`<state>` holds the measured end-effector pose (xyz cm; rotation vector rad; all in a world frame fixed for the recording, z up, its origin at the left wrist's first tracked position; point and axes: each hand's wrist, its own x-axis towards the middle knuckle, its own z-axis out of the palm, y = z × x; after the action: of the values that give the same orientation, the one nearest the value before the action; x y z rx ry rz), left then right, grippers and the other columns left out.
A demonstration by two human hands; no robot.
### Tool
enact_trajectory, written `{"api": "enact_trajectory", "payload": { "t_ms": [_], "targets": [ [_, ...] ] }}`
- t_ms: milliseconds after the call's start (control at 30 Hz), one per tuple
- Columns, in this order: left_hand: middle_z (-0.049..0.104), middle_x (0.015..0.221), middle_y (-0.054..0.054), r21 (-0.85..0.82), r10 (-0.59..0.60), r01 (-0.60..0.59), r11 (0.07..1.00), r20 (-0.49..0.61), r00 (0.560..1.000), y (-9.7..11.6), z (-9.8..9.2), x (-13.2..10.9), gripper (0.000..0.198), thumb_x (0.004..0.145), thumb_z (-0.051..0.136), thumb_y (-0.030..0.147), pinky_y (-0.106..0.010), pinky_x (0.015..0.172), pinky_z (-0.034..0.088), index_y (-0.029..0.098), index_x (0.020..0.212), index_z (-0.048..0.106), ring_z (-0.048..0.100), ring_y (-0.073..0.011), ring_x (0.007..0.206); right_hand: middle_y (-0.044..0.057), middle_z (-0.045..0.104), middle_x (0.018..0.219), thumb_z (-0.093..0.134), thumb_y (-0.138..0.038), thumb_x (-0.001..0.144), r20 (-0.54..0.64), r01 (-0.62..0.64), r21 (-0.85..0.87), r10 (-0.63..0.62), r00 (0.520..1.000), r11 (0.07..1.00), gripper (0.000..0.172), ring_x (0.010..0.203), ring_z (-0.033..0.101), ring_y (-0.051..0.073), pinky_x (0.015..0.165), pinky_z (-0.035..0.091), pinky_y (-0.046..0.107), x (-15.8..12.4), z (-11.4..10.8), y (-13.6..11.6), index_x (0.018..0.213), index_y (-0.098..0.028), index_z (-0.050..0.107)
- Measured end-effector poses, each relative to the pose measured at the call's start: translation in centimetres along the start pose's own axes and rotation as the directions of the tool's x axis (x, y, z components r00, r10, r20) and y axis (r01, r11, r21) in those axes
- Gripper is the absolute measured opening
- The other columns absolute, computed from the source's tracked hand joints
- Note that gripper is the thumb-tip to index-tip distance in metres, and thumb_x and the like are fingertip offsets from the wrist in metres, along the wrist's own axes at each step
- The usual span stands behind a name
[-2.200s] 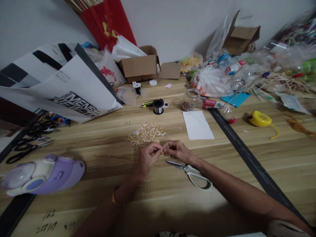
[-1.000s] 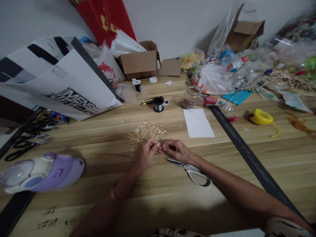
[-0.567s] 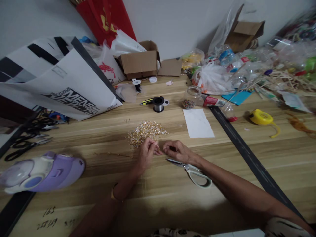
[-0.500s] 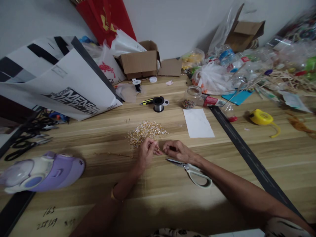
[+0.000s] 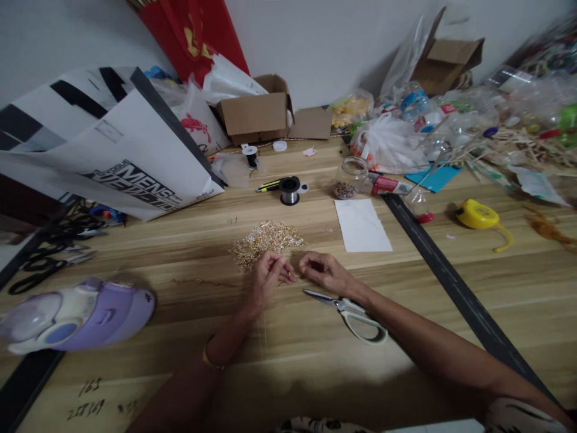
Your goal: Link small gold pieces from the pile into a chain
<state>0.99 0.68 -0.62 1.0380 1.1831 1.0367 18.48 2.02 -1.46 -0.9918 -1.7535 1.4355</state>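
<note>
My left hand (image 5: 269, 275) is closed in a pinch at the near edge of a pile of small gold and silver beads (image 5: 270, 237). A tiny gold bead (image 5: 289, 275) shows at its fingertips. Just to the right, a small gap away, my right hand (image 5: 327, 272) has its fingers curled together; anything between them is too small to make out. White-handled scissors (image 5: 354, 313) lie under and beside my right wrist, blades pointing left. A thin gold strand (image 5: 202, 281) stretches over the table left of my left hand.
Behind the pile stand a wire spool (image 5: 289, 191) and a bead jar (image 5: 350, 179). White paper (image 5: 363, 225) lies to the right, with a yellow tape measure (image 5: 478, 214) beyond. A purple and white device (image 5: 103, 313) and black scissors (image 5: 49, 255) occupy the left.
My right hand has shifted slightly right, widening the gap to my left hand. My left hand stays almost still.
</note>
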Motion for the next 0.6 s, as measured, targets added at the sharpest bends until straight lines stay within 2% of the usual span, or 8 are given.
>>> {"api": "enact_trajectory", "payload": {
  "t_ms": [100,233,400,600],
  "targets": [
    [0.061,0.067,0.002,0.01,0.0,-0.001,1.0,0.025,1.0,-0.15,0.14,-0.17,0.029,0.075,0.06,0.041,-0.024,0.048,0.052,0.016,0.076,0.045,0.062,-0.0118,0.049,0.001,0.052,0.071,0.06,-0.031,0.079,-0.063,0.066,0.091,-0.061,0.996,0.994,0.019,0.06,0.045,0.01,0.055,0.034,0.022,0.07,0.24,-0.37,0.071,-0.015,0.055],
    [0.058,0.064,0.003,0.003,-0.01,0.01,1.0,0.025,1.0,-0.36,0.23,-0.11,0.028,0.074,0.061,0.04,-0.025,0.048,0.053,0.016,0.076,0.046,0.061,-0.0117,0.049,0.005,0.057,0.079,0.062,-0.032,0.079,-0.017,0.173,0.258,-0.174,0.985,0.951,0.022,0.073,0.054,0.014,0.067,0.042,0.028,0.0,0.62,-0.87,0.067,-0.015,0.054],
    [0.055,0.057,0.005,0.009,-0.008,0.008,1.0,0.006,1.0,-0.32,0.28,0.02,0.03,0.071,0.064,0.04,-0.023,0.044,0.051,0.017,0.073,0.046,0.059,-0.0108,0.045,0.005,0.06,0.081,0.061,-0.029,0.081,0.069,0.112,0.33,-0.142,0.987,0.937,0.018,0.076,0.056,0.015,0.07,0.044,0.029,-0.26,0.94,-0.8,0.071,-0.015,0.054],
    [0.055,0.054,0.006,0.042,0.011,-0.011,0.999,0.008,1.0,-0.03,0.51,-0.08,0.03,0.071,0.063,0.039,-0.02,0.038,0.046,0.016,0.071,0.044,0.056,-0.0097,0.039,0.004,0.057,0.077,0.059,-0.028,0.082,0.083,0.115,0.355,-0.154,0.985,0.928,0.018,0.072,0.055,0.014,0.067,0.043,0.027,-0.25,0.96,-1.02,0.071,-0.015,0.051]
  ]
}}
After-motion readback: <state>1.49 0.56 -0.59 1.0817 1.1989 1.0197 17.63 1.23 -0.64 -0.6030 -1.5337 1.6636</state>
